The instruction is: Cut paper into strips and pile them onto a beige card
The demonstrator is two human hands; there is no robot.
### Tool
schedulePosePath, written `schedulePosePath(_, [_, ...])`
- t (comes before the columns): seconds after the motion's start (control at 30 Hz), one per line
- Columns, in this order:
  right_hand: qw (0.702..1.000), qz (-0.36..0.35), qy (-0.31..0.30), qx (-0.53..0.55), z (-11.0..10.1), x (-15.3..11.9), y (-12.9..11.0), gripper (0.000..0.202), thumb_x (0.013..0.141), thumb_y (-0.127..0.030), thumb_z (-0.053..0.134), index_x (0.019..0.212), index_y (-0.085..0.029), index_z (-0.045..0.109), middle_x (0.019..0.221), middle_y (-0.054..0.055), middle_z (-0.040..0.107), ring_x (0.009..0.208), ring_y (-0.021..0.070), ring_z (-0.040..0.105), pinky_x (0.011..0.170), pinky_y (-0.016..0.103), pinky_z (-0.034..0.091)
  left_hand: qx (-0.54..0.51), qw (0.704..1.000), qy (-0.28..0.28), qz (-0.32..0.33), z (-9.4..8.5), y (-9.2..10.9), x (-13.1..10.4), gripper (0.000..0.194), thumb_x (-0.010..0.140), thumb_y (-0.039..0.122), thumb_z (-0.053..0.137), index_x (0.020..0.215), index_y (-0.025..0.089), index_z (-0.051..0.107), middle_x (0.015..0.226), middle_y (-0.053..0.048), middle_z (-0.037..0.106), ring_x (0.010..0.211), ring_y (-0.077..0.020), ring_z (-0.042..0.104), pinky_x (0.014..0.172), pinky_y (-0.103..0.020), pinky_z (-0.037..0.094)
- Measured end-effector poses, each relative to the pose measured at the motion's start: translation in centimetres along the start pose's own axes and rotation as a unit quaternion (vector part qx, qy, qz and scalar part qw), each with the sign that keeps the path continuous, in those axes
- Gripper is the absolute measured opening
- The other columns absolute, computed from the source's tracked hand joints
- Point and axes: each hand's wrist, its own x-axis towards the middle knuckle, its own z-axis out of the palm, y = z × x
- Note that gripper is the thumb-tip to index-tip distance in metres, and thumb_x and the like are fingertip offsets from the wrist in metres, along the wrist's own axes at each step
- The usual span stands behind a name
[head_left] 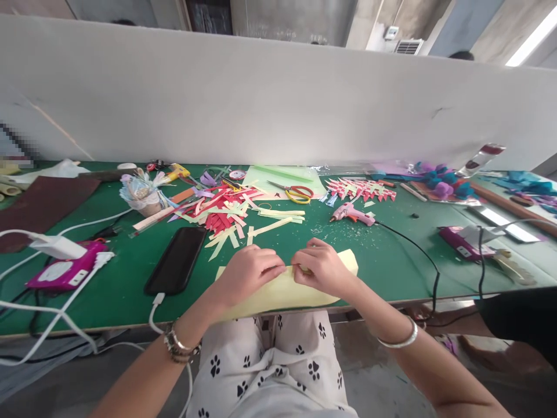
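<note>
A pale yellow paper sheet point(278, 295) lies at the front edge of the green table, partly under both hands. My left hand point(255, 271) is closed on the sheet's upper edge, fingertips pressed together. Close beside it, my right hand point(319, 266) pinches the same edge with curled fingers. Beyond the hands are yellow paper strips point(278, 223), a heap of red and pink strips point(221, 212), red-and-yellow scissors point(296, 193) on a light green sheet point(256, 177), and a pink glue gun point(352, 213).
A black phone point(176, 261) lies left of the sheet. Magenta power strips point(72, 270) point(463, 242) with cables stand on both sides. A flower pot point(145, 200) is at back left, with purple and teal flowers point(444, 184) at back right. A white partition point(278, 98) rises behind.
</note>
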Motion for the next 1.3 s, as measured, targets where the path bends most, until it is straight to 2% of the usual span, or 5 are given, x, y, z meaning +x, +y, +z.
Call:
schedulePosePath(0.4, [0.989,0.121,0.064,-0.055,-5.3,-3.9,6.0,0.02,0.075,-0.017,0.038,0.058,-0.023,0.046,0.045,-0.005,0.045,0.045,0.0111,0.034,0.068,0.029,0.039,0.037,0.998,0.022,-0.045,-6.2,-1.8,-3.2,0.036,0.091,0.037,0.038,0.067,0.019,0.059,0.062,0.002,0.06,0.059,-0.0105,0.051,0.062,-0.023,0.037])
schedulePosePath(0.5, [0.984,0.132,0.11,-0.055,-6.3,-2.8,4.6,0.021,0.08,-0.02,0.037,0.066,-0.022,0.052,0.054,-0.001,0.053,0.054,0.0135,0.048,0.076,0.032,0.041,0.056,0.998,0.017,-0.032,-6.6,-1.2,-3.0,0.037,0.091,0.037,0.036,0.068,0.02,0.06,0.063,0.003,0.061,0.059,-0.0102,0.052,0.064,-0.024,0.037])
schedulePosePath(0.7, [0.999,-0.009,-0.038,0.017,-5.5,1.4,0.3,0.018,0.09,-0.03,0.041,0.092,-0.019,0.057,0.088,0.005,0.062,0.082,0.0158,0.056,0.09,0.036,0.035,0.035,0.999,-0.002,-0.009,-7.7,-0.2,-2.7,0.03,0.091,0.031,0.04,0.071,0.02,0.06,0.066,0.003,0.062,0.063,-0.0096,0.052,0.067,-0.022,0.039])
schedulePosePath(0.9, [0.993,-0.036,-0.09,0.072,-4.7,3.4,-0.5,0.028,0.093,-0.025,0.036,0.075,-0.017,0.055,0.066,0.001,0.055,0.057,0.0102,0.046,0.063,0.025,0.034,0.073,0.997,0.018,-0.012,-6.3,0.6,-2.0,0.021,0.09,0.027,0.04,0.092,0.02,0.06,0.079,0.0,0.063,0.068,-0.0097,0.056,0.061,-0.021,0.041])
schedulePosePath(1.3, [0.977,-0.007,-0.077,0.201,-4.8,4.2,-0.7,0.023,0.09,-0.024,0.042,0.069,-0.018,0.048,0.058,-0.002,0.045,0.055,0.009,0.038,0.055,0.021,0.031,0.338,0.907,0.149,0.202,-5.4,0.0,-0.2,0.028,0.078,0.006,0.042,0.053,0.019,0.041,0.045,0.006,0.036,0.042,-0.0085,0.031,0.045,-0.024,0.028])
